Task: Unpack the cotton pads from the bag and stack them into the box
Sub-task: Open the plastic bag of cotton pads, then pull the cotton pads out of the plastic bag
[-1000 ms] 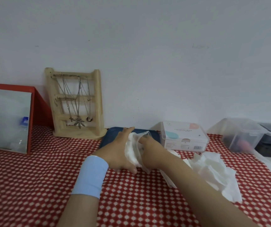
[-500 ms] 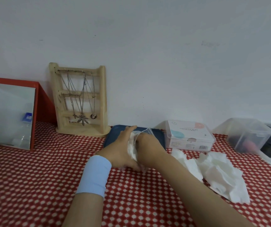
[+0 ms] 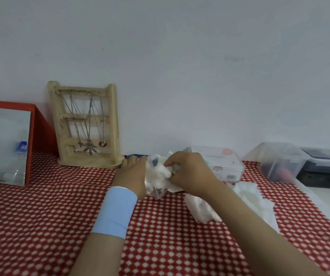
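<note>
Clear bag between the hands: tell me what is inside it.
White cotton pads fill the clear bag, which the left hand holds while the right hand pinches them at its mouth. Both hands and crumpled plastic hide their number.

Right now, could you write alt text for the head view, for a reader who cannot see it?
The left hand holds a clear bag while the right hand pinches the white cotton pads inside it, over a red checked tablecloth. A white box stands behind the hands.

Glossy clear plastic bag (image 3: 156,191), wooden rack (image 3: 86,126), checked cloth tablecloth (image 3: 40,216)
</note>
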`<state>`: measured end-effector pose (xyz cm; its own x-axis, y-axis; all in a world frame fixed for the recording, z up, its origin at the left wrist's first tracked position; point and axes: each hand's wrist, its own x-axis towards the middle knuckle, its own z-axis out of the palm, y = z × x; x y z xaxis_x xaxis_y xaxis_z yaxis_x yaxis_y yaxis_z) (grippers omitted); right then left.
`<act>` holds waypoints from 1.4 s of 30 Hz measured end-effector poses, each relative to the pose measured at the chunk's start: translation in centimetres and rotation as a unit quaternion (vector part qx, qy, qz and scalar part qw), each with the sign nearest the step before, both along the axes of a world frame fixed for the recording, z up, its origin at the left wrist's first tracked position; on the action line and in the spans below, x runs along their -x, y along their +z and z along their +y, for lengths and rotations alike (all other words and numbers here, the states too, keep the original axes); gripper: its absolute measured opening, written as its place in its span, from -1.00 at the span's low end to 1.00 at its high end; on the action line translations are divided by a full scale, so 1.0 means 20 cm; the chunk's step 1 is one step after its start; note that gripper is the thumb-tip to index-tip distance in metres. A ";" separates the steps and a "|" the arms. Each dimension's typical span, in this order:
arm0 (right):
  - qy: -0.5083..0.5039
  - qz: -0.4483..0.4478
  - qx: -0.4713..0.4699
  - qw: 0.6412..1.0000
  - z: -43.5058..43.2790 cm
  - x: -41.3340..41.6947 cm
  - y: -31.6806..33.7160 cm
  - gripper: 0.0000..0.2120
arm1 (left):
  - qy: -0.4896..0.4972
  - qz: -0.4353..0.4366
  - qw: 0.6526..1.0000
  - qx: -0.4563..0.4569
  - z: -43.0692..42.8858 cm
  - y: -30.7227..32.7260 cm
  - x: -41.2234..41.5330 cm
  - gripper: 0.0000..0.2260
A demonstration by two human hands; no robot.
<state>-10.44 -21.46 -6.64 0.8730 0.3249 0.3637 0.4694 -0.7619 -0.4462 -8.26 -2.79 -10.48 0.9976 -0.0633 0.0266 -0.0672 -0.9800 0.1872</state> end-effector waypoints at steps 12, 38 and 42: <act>-0.007 0.130 0.272 0.953 -0.46 0.22 -0.06 -0.38 | -0.175 -0.028 0.981 0.076 -0.38 0.21 0.18 -0.40; -0.034 0.124 0.213 0.969 -0.63 0.20 -0.18 -0.50 | -0.165 0.151 0.963 0.153 -0.72 -0.01 0.22 -0.33; -0.050 0.167 0.239 0.955 -0.63 0.16 -0.16 -0.58 | -0.165 0.127 0.962 0.177 -0.69 0.06 0.22 -0.14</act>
